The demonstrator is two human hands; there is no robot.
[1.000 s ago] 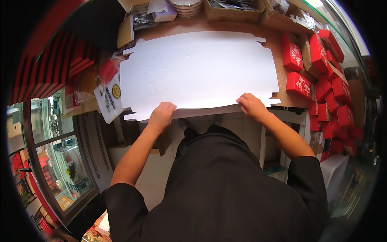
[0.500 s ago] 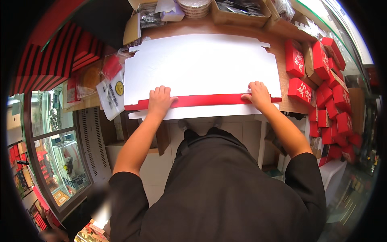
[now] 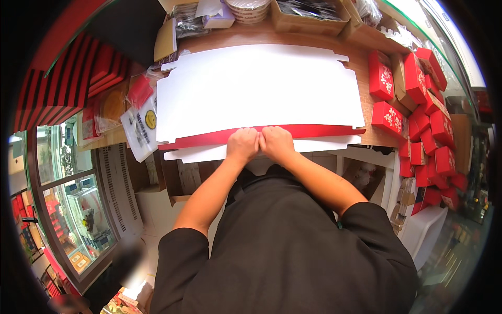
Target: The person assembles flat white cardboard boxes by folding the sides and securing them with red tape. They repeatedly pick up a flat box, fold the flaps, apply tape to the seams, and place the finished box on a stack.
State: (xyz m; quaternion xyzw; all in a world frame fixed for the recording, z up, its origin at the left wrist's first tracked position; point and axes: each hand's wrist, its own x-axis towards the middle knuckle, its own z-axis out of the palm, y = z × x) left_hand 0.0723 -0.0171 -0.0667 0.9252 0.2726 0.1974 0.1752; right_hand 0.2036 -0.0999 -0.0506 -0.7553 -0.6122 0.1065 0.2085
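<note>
A large flat cardboard box blank point(image 3: 256, 86), white on its upper face, lies across the brown table before me. Along its near edge runs a red folded strip point(image 3: 198, 137), with a white flap point(image 3: 198, 153) sticking out below toward me. My left hand point(image 3: 243, 145) and my right hand point(image 3: 277, 142) are side by side at the middle of that strip, nearly touching. Both have their fingers curled over the red fold and closed on it. The fingertips and the thumbs' undersides are hidden.
Several red printed boxes point(image 3: 388, 118) are piled at the right. Plastic packets and a white printed sheet point(image 3: 140, 125) lie left of the blank. At the back stand a tape roll stack point(image 3: 248, 10) and an open carton point(image 3: 308, 23). Red and black striped boxes point(image 3: 57, 78) stand far left.
My hands have come from wide apart, near the strip's two ends, to its middle. They have gone from fingers laid out over the blank to curled on the fold.
</note>
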